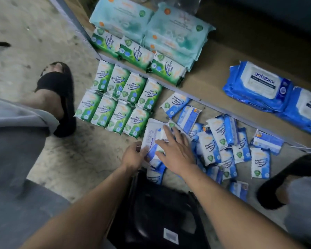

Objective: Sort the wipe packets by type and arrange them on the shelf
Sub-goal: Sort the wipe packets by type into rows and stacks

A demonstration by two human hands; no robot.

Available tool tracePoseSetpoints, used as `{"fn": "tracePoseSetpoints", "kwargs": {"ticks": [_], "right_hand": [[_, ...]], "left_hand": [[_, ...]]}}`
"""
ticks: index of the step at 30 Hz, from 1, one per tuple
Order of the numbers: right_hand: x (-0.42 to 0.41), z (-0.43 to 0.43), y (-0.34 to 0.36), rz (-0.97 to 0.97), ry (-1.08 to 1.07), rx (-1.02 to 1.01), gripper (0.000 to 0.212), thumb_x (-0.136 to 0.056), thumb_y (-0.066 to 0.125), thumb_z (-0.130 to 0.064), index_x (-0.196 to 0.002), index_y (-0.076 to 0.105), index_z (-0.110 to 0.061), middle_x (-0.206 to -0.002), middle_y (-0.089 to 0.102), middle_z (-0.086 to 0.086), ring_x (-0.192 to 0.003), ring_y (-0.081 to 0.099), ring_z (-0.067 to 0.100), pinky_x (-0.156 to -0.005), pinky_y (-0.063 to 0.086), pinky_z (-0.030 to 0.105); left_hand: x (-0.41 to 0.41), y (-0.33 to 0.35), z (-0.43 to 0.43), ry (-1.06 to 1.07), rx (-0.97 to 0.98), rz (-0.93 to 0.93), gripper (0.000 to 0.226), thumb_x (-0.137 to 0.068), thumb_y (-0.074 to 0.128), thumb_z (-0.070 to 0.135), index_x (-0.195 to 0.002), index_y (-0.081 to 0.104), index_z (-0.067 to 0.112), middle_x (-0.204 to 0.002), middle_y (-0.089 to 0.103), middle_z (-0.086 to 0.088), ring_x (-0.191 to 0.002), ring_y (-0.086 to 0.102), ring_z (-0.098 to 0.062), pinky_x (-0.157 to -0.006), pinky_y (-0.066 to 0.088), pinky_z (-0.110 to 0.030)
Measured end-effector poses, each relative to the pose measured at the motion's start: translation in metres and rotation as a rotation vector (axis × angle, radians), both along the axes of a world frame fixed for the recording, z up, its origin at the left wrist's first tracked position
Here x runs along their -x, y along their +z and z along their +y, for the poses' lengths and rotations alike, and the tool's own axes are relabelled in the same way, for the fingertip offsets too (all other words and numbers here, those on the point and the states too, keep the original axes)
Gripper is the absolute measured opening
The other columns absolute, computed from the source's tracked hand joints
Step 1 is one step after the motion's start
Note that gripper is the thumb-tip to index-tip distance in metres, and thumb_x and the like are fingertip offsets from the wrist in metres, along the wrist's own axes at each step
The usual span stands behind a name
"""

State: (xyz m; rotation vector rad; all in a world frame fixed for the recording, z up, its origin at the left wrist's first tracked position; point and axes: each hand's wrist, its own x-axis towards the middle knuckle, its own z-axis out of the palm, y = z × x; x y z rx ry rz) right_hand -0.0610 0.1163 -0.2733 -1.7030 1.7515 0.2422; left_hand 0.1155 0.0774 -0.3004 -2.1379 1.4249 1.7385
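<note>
Blue packets (152, 139) on floor (70, 159), just beside green packets (118, 99) along shelf (205, 85) front edge | left hand (134, 156) pinches their near edge | right hand (177, 153) flat, fingers spread on top; I judge it steadies the pile for squaring.

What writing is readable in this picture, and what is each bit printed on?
"Pine Antibacterial Wipes": green packets on the floor and shelf.
"Fragrance", "Antibacterial Wipes": small blue packets; the rest is unclear.
"antabax": large blue packs; smaller print blurred.
Teal packs: text too blurred.
White label on the black bag: unreadable.
</note>
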Motion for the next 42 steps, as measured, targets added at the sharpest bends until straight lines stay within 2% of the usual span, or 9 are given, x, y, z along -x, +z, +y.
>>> {"fn": "tracePoseSetpoints", "kwargs": {"ticks": [4,10,17,20,26,30,35,38,42], "right_hand": [[0.019,0.007,0.0,0.101,-0.138,-0.002,0.043,-0.098,0.046,-0.056,-0.135,0.053,-0.035,-0.168,0.001,0.0,-0.152,-0.003,0.031,-0.12,0.017,0.054],[0.053,0.033,0.001,0.106,-0.17,0.014,0.044,-0.098,0.053,-0.048,-0.141,0.051,-0.036,-0.168,-0.004,-0.002,-0.153,-0.01,0.027,-0.122,0.017,0.054],[0.061,0.051,0.012,0.097,-0.303,-0.041,0.07,-0.1,0.048,-0.051,-0.158,0.012,-0.04,-0.166,-0.017,0.0,-0.153,-0.013,0.028,-0.125,0.011,0.049],[0.071,0.056,0.02,0.111,-0.372,-0.008,0.07,-0.1,0.047,-0.054,-0.158,0.011,-0.038,-0.167,-0.011,0.003,-0.154,-0.007,0.03,-0.125,0.01,0.046],[0.102,0.077,0.03,0.155,-0.612,0.026,0.07,-0.101,0.045,-0.051,-0.16,0.012,-0.033,-0.168,0.001,0.008,-0.153,0.008,0.034,-0.121,0.025,0.047],[0.121,0.1,0.026,0.177,-0.703,0.011,0.068,-0.1,0.045,-0.052,-0.159,0.016,-0.032,-0.167,0.005,0.008,-0.15,0.016,0.037,-0.119,0.029,0.047],[0.13,0.128,0.015,0.128,-0.802,-0.052,0.068,-0.099,0.048,-0.048,-0.159,0.019,-0.032,-0.167,0.007,0.009,-0.149,0.019,0.037,-0.118,0.027,0.045],[0.133,0.138,0.007,0.093,-0.858,-0.106,0.068,-0.1,0.05,-0.045,-0.159,0.019,-0.032,-0.168,0.006,0.006,-0.15,0.015,0.036,-0.118,0.027,0.045],[0.14,0.146,-0.003,0.023,-0.91,-0.141,0.068,-0.1,0.05,-0.045,-0.158,0.02,-0.031,-0.167,0.011,0.008,-0.15,0.016,0.034,-0.114,0.032,0.046]], "left_hand": [[0.007,0.0,-0.003,0.056,-0.011,-0.023,0.024,-0.088,0.073,0.036,-0.096,0.062,0.016,-0.089,0.073,-0.001,-0.086,0.07,-0.021,-0.082,0.054,-0.034],[0.016,0.01,-0.007,0.003,0.049,0.004,0.035,-0.075,0.082,0.045,-0.09,0.059,0.023,-0.08,0.07,0.005,-0.071,0.068,-0.017,-0.072,0.058,-0.041],[0.033,0.049,-0.02,-0.239,0.425,-0.043,0.028,-0.088,0.071,0.045,-0.099,0.055,0.024,-0.082,0.059,0.008,-0.069,0.054,-0.015,-0.06,0.042,-0.033],[0.041,0.066,-0.026,-0.272,0.516,-0.018,0.024,-0.091,0.067,0.046,-0.1,0.053,0.028,-0.088,0.06,0.011,-0.073,0.055,-0.01,-0.062,0.04,-0.031],[0.075,0.09,-0.028,-0.401,0.699,-0.007,0.032,-0.095,0.065,0.041,-0.12,0.058,0.021,-0.116,0.063,0.009,-0.1,0.059,-0.011,-0.079,0.043,-0.027],[0.101,0.082,-0.023,-0.713,0.831,-0.002,0.028,-0.093,0.068,0.036,-0.114,0.058,0.02,-0.113,0.062,0.001,-0.096,0.056,-0.023,-0.073,0.045,-0.036],[0.113,0.054,-0.005,-1.108,0.605,-0.069,0.058,-0.085,0.069,0.052,-0.134,0.051,0.026,-0.133,0.057,0.003,-0.12,0.052,-0.026,-0.094,0.049,-0.042],[0.115,0.045,-0.002,-1.084,0.591,-0.071,0.061,-0.088,0.066,0.052,-0.141,0.049,0.027,-0.135,0.053,0.001,-0.12,0.053,-0.025,-0.094,0.051,-0.043],[0.119,0.041,0.0,-1.009,0.602,-0.102,0.059,-0.083,0.075,0.047,-0.134,0.054,0.026,-0.132,0.052,0.001,-0.117,0.052,-0.026,-0.09,0.052,-0.045]]}}
